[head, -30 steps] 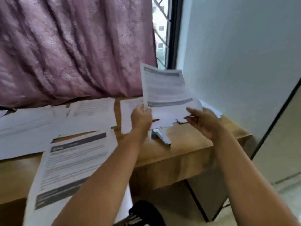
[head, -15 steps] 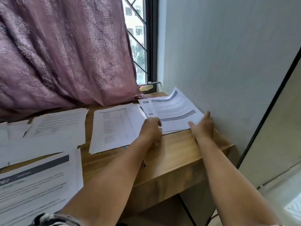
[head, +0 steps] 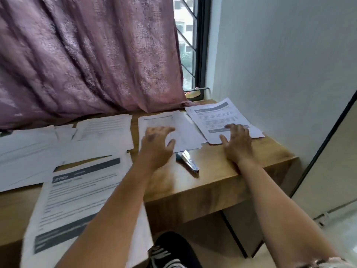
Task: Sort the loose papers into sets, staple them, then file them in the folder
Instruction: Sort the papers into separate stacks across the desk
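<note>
A: Desk (head: 222, 171) along the curtain (head: 87, 55), papers spread across it. Sorting step, I judge. Nothing visibly stapled, no folder in view.

B: Piles?

A: Big sheet (head: 77, 200) hanging over the near edge, loose spread (head: 29, 151) far left, a pile (head: 108, 130) mid-desk, another pile (head: 164, 120) under the left hand, right stack (head: 218, 117) by the wall.

B: Hands?

A: Left hand (head: 157, 140) hovers over its pile, fingers spread and bent, holding nothing. Right hand (head: 236, 140) rests flat on the right stack, fingers straight.

B: Stapler?

A: Stapler (head: 187, 162) lies between the hands, untouched. Next move likely: square a set, then reach for it.

B: Change?

A: Half a second ago both hands sat at the right stack; the left has since lifted away leftward.
</note>
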A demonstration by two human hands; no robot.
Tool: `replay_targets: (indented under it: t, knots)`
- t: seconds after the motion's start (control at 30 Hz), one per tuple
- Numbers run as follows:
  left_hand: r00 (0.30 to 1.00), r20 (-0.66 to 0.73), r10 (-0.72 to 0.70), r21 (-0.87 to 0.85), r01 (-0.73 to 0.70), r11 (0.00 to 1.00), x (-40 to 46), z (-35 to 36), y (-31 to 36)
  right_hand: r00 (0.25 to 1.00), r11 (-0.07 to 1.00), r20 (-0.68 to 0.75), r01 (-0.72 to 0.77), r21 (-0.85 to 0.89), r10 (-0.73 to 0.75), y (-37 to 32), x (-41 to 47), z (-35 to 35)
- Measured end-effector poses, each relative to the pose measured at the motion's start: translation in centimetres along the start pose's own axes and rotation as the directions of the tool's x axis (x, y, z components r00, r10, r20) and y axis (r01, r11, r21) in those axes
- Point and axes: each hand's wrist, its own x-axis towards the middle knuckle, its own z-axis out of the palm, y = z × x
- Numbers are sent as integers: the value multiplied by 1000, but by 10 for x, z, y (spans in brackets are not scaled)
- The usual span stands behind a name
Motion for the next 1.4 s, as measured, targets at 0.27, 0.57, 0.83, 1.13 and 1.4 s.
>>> replay_targets:
  t: [0.27, 0.57, 0.83, 1.13, 1.4]
  knots:
    - [895, -20, -445, 146, 443, 885, -140, -132, -111, 739, 830, 436, 301, 468, -514, -209, -104, 35]
    - [863, 95, -497, 266, 459, 848, -210, -155, -151, 579, 903, 713, 388, 185, -395, -253, -111, 59]
    - [863, -84, -498, 42, 503, 863, -204, -152, -135, 759, 763, 456, 82, 641, -464, -252, -113, 42]
    - [862, 14, -506, -745, 347, 569, -129, -139, -80, 911, 248, 375, -328, 912, -174, -211, -25, -41]
    - [811, -79, -579, -839, 260, 479, -17, -65, -16, 843, 529, 533, -419, 738, -77, -100, -13, -79]
